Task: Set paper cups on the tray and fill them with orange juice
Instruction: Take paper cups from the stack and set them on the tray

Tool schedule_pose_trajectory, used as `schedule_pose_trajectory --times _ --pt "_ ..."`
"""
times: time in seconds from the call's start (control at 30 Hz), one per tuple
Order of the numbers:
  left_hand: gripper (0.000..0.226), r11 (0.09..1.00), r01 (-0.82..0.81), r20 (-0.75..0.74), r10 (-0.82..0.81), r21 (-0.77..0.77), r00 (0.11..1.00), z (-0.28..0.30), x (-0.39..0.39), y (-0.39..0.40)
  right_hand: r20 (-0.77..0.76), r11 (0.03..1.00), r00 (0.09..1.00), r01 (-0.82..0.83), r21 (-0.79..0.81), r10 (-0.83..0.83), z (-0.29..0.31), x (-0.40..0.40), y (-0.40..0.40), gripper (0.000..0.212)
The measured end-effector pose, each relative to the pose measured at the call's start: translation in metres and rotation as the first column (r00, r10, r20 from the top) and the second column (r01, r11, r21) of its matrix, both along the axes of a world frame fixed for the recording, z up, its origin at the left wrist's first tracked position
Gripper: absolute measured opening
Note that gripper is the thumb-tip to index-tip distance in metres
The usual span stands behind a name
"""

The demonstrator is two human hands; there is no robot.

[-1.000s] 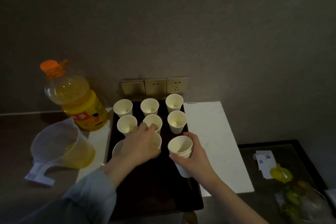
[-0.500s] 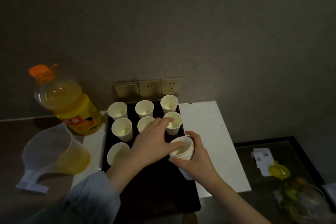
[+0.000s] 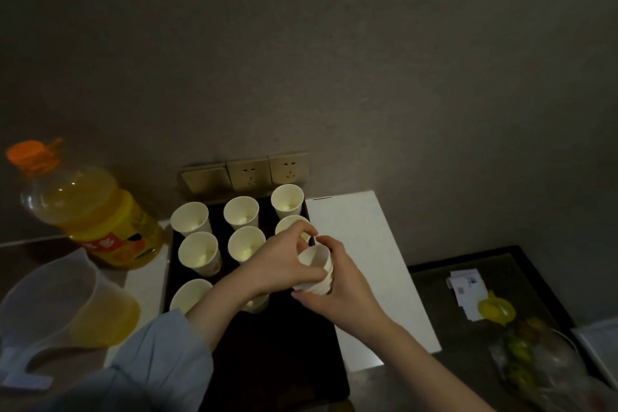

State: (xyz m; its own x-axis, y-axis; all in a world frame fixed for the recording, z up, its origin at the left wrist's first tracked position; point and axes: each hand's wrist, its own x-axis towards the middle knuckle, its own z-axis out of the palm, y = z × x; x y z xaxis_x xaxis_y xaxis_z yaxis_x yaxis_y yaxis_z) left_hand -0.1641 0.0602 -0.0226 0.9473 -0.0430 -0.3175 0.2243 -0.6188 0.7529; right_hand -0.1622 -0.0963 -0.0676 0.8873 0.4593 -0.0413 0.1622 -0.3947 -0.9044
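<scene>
Gripping a short stack of white paper cups (image 3: 316,273) over the dark tray (image 3: 277,361), the right hand (image 3: 337,291) curls round it while the left hand (image 3: 277,264) pinches the top cup's rim. Eight cups stand on the tray's far half. At far left, the orange-capped juice bottle (image 3: 90,207) wears a yellow label, its writing unreadable, beside a clear plastic jug (image 3: 57,304) holding juice.

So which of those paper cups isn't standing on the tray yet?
The stack of cups gripped by the right hand, tilted above the tray; the left hand pinches its top cup.
</scene>
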Motion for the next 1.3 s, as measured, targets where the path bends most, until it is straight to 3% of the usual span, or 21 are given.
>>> schedule_pose_trajectory --times 0.17,0.4,0.53,0.73,0.9,1.03,1.13,1.23,1.3 --pt "0.064 0.997 -0.013 0.042 0.01 0.079 0.999 -0.002 -0.002 -0.006 0.019 1.0 1.0 -0.006 0.02 0.006 -0.003 0.0 -0.002 0.085" --pt "0.062 0.995 0.039 0.005 -0.039 0.092 0.999 0.0 0.005 -0.006 0.058 1.0 0.998 -0.011 0.011 0.01 0.001 0.001 0.0 0.073" --pt "0.062 0.993 0.03 0.004 -0.03 0.111 1.0 0.003 0.004 -0.005 0.022 1.0 1.0 -0.01 0.021 0.009 -0.002 0.001 0.0 0.066" --pt "0.067 0.996 -0.087 0.007 0.087 0.008 0.996 0.019 0.005 0.011 -0.075 0.998 0.995 0.067 -0.002 -0.067 -0.014 0.003 -0.014 0.069" --pt "0.071 0.998 -0.016 0.063 0.013 0.056 0.998 0.017 0.002 0.007 -0.077 0.998 0.995 0.07 -0.004 -0.07 -0.011 0.005 -0.015 0.068" --pt "0.069 0.966 -0.26 0.188 0.257 -0.014 0.948 0.019 0.006 0.016 -0.034 0.992 0.992 0.12 -0.044 -0.122 -0.01 0.013 -0.023 0.073" --pt "0.082 0.927 -0.285 0.243 0.226 0.243 0.943 0.017 0.006 0.025 -0.042 0.963 0.967 0.247 -0.112 -0.253 -0.017 0.021 -0.037 0.091" --pt "0.09 0.851 -0.12 0.197 0.019 0.512 0.98 -0.002 -0.001 0.013 -0.076 0.946 0.944 0.319 -0.051 -0.322 -0.021 0.025 -0.046 0.09" --pt "0.087 0.792 -0.029 0.171 -0.095 0.609 0.981 -0.023 -0.005 0.001 -0.099 0.949 0.944 0.316 -0.006 -0.315 -0.021 0.024 -0.047 0.087"
